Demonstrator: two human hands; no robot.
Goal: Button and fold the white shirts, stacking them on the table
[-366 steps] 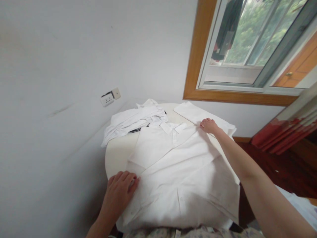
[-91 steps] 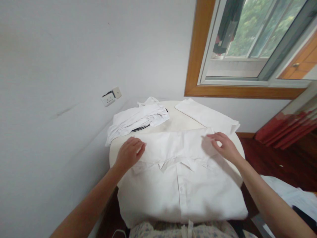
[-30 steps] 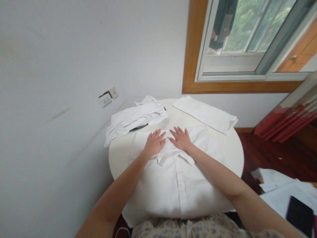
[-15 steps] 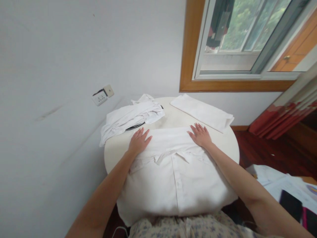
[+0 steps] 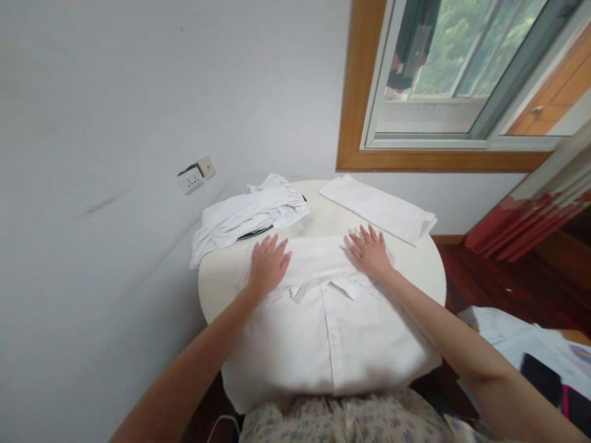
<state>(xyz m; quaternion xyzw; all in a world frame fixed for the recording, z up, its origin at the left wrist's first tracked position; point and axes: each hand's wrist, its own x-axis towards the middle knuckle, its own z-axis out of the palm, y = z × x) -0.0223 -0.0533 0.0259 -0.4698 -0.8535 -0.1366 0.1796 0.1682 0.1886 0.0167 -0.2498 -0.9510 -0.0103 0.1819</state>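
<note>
A white button-front shirt (image 5: 295, 344) lies spread over the near part of a round white table (image 5: 217, 289), its lower end hanging over the edge toward me. The collar points show at its middle, and a flat white band of cloth extends beyond them. On the left end of that band rests my left hand (image 5: 268, 264), open, palm down. My right hand (image 5: 369, 253) lies flat on the right end, fingers spread. Neither hand grips the cloth.
A crumpled white garment (image 5: 249, 212) lies at the table's back left, and a folded white cloth (image 5: 378, 206) at the back right. The wall carries a socket (image 5: 190, 180). Papers (image 5: 517, 344) and a black phone-like object (image 5: 541, 378) sit at the lower right.
My left hand has slid slightly right and inward on the cloth. My right hand has shifted a little left. Both stay flat, and the shirt keeps its place.
</note>
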